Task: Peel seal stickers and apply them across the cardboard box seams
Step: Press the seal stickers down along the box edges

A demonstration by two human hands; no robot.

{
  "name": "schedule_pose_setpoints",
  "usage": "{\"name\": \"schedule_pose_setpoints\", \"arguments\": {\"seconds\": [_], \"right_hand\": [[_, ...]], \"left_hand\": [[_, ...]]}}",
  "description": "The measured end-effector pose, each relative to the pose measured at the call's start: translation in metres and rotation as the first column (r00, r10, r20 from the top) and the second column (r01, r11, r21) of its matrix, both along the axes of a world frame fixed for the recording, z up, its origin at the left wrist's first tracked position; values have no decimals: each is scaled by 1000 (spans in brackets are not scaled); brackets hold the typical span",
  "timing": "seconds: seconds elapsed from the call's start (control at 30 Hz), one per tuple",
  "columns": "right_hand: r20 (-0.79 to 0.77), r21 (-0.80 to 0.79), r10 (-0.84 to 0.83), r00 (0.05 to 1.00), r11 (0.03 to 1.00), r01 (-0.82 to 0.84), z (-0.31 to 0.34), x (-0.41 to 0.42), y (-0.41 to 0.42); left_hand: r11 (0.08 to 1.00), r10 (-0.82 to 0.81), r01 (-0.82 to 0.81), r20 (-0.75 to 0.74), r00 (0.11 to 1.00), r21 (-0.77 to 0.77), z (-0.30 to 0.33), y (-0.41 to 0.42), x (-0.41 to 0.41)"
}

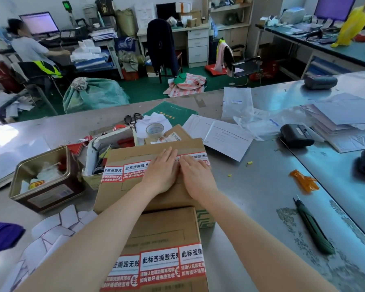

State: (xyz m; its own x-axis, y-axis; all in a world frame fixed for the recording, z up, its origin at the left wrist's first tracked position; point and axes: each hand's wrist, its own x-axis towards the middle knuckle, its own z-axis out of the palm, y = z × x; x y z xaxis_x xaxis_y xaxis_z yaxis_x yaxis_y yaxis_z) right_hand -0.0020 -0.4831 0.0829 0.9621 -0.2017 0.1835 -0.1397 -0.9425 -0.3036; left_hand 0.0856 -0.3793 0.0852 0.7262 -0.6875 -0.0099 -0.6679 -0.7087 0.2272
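Both the left hand point(161, 173) and right hand point(196, 177), fingers straight, press flat on the seal stickers point(135, 170) across the cardboard box point(156, 171), fingertips toward twelve o'clock.

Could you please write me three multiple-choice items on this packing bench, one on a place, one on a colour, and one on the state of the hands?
1. Where does the utility knife lie?
A. on the table, right of the boxes
B. inside the open tin
C. on top of the far box

2. What colour is the booklet behind the tape roll?
A. yellow
B. green
C. purple

3. What are the hands doing?
A. both lifted off the box
B. one gripping scissors
C. both pressing flat on the far box

Key: 1 A, it rests on bare metal table; 2 B, its cover is green; 3 C, left hand and right hand lie with straight fingers over the seal stickers.
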Motion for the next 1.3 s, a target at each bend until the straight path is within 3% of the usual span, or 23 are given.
{"name": "schedule_pose_setpoints", "arguments": {"seconds": [0.1, 0.27, 0.5, 0.6, 0.87, 1.1, 1.3], "right_hand": [[-102, -13, 60, 993, 998, -61, 2, 12, 9], [-201, 9, -118, 973, 993, 122, 4, 11, 17], [-200, -18, -363, 910, 930, 368, 7, -2, 21], [-193, 14, -396, 898, 914, 406, 8, -7, 23], [-229, -15, -473, 851, 876, 482, 8, -16, 32], [-232, -53, -487, 842, 870, 489, 10, -31, 45], [-245, -48, -380, 892, 924, 380, 13, -47, 73]], "left_hand": [[987, 102, -103, 12, 995, 126, 3, 37, 10], [943, 270, -262, -9, 963, 205, 7, 106, 19], [918, 395, -382, -148, 907, 108, 4, 139, 10], [917, 397, -394, -223, 890, 58, 6, 142, 4], [914, 405, -392, -206, 891, 105, 9, 148, 1], [898, 435, -439, -228, 871, 37, 8, 148, 1], [856, 475, -511, -267, 839, -82, 13, 160, -10]]}}
